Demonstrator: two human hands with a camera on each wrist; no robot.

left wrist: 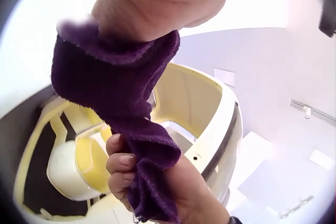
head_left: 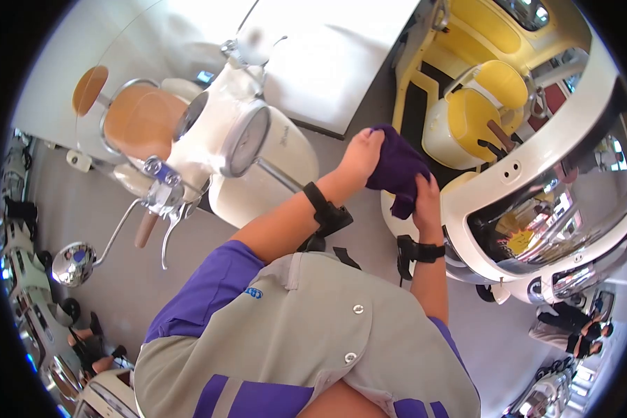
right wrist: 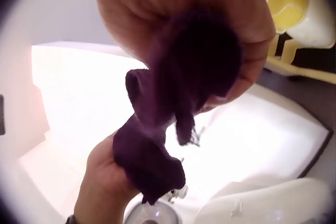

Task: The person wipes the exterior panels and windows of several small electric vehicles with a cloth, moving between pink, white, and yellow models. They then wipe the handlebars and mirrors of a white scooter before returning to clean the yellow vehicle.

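Head view: dark purple fabric cloth (head_left: 399, 167) held in the air between the two hands. Left hand (head_left: 361, 159) grips its upper left part; right hand (head_left: 428, 203) grips its lower right part. White vehicle with yellow interior (head_left: 477, 108) to the right; cream scooter with tan seat (head_left: 247, 139) to the left.

Left wrist view: cloth hangs twisted below the left hand, fingertips hidden. Right fingers (left wrist: 122, 167) curled round its lower end, folds against the palm.

Right wrist view: cloth bunched in the right hand; its other end covers the left fingers.
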